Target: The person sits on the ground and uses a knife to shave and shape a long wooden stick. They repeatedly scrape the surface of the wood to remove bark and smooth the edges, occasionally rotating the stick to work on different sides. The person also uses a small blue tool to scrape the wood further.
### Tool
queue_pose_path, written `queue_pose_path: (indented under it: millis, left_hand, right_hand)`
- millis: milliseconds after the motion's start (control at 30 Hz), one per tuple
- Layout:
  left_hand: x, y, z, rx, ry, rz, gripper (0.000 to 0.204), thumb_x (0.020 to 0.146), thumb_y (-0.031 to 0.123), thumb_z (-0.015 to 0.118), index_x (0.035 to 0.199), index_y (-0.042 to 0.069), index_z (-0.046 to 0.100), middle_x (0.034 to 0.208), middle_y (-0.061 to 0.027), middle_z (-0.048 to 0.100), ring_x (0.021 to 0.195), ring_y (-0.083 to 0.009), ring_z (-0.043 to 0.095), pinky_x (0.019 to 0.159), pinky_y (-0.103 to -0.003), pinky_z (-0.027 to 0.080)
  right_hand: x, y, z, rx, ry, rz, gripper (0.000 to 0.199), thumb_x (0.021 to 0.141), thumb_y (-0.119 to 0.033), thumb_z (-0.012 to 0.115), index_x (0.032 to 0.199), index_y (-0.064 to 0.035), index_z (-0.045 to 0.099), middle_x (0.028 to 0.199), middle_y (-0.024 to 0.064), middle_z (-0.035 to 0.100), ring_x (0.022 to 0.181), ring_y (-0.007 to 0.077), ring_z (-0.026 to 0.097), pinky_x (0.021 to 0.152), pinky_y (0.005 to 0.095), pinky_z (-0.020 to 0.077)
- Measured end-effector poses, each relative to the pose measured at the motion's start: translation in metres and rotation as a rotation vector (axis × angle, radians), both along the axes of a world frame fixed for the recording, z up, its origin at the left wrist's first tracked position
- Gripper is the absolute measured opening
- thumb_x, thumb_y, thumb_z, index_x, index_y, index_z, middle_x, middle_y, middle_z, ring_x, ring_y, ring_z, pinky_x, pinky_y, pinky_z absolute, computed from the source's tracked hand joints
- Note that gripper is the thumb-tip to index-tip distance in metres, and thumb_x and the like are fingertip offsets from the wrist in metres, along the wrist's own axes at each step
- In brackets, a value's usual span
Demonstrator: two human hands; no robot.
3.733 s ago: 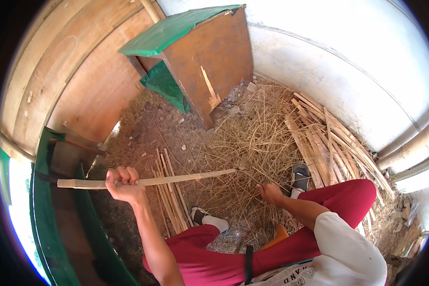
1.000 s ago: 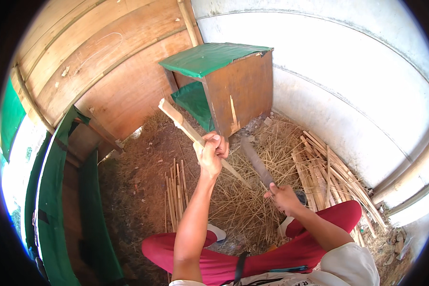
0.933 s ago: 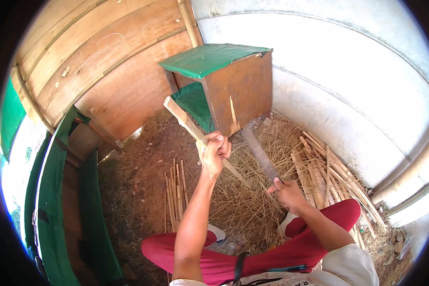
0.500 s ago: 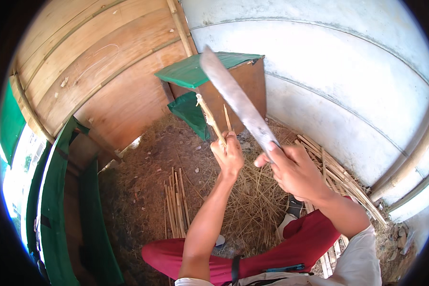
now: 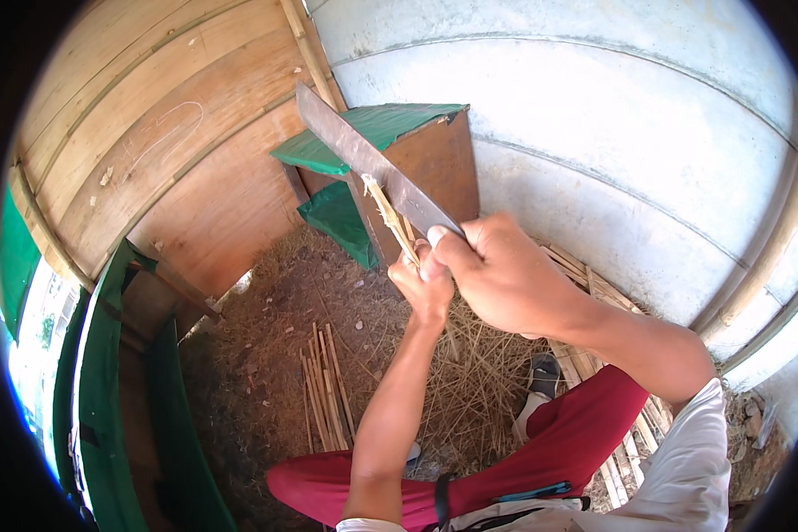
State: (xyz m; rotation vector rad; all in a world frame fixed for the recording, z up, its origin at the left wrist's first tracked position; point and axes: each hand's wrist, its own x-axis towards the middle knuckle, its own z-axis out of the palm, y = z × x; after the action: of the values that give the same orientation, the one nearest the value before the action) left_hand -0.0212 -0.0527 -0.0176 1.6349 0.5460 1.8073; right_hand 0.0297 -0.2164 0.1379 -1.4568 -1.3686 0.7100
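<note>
In the head view, the left grip [image 5: 424,282] is curled snugly round a pale bamboo strip [image 5: 387,209], which slants up and away from the fist in front of the green-topped wooden box [image 5: 443,160]; its frayed upper end pokes free, and its lower part is hidden. The right grip [image 5: 516,270] is wrapped round the base of a long, broad blade [image 5: 372,160], thumb laid near the metal, its handle out of sight inside the fist. The blade runs alongside the strip (whether they touch, I cannot tell). The strip should prove light, stiff along its length and springy, with splintery edges and a tendency to split along the grain; it is best held low, well clear of the cutting edge. The blade looks heavier, rigid and smooth, probably weighted toward its tip, so the handle is the only safe hold.
</note>
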Motion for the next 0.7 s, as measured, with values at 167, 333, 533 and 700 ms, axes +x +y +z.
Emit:
queue_pose_path:
  millis: [167,333,533,700]
  left_hand:
    - [0.0,0.009,-0.008,0.175,0.142,0.135,0.035,0.089,0.015,0.057,0.06,-0.002,0.047,0.052,-0.01,0.046,0.049,-0.0137,0.042,0.045,-0.034,0.038]
    - [0.008,0.012,-0.012,-0.05,0.018,-0.008,0.034,0.089,0.019,0.059,0.065,-0.003,0.053,0.055,-0.012,0.053,0.051,-0.0138,0.05,0.048,-0.036,0.043]
    - [-0.001,-0.007,0.008,0.086,0.116,-0.014,0.03,0.088,0.02,0.063,0.072,-0.005,0.059,0.063,-0.0082,0.06,0.058,-0.0118,0.053,0.052,-0.033,0.045]
    - [-0.007,0.004,0.005,-0.007,0.071,-0.098,0.026,0.087,0.021,0.064,0.076,-0.003,0.063,0.066,-0.0034,0.061,0.063,-0.0114,0.054,0.058,-0.033,0.047]
  right_hand:
    - [0.001,0.002,0.006,-0.067,-0.009,-0.038,0.039,0.104,-0.021,0.045,0.085,0.0019,0.07,0.047,-0.0023,0.037,0.04,0.0064,0.032,0.04,0.0306,0.0273]
    - [0.008,0.007,-0.011,0.004,-0.143,-0.022,0.037,0.102,-0.017,0.046,0.079,0.0021,0.068,0.051,0.004,0.047,0.046,0.0084,0.041,0.046,0.033,0.0355]
    - [0.008,0.004,-0.011,0.024,-0.153,-0.016,0.038,0.1,-0.015,0.047,0.071,0.007,0.06,0.048,0.0081,0.044,0.044,0.0111,0.041,0.045,0.035,0.0362]
    - [0.004,0.004,0.005,0.125,-0.097,-0.023,0.037,0.098,-0.015,0.05,0.07,0.0082,0.06,0.048,0.0083,0.045,0.044,0.0115,0.04,0.044,0.0358,0.0352]
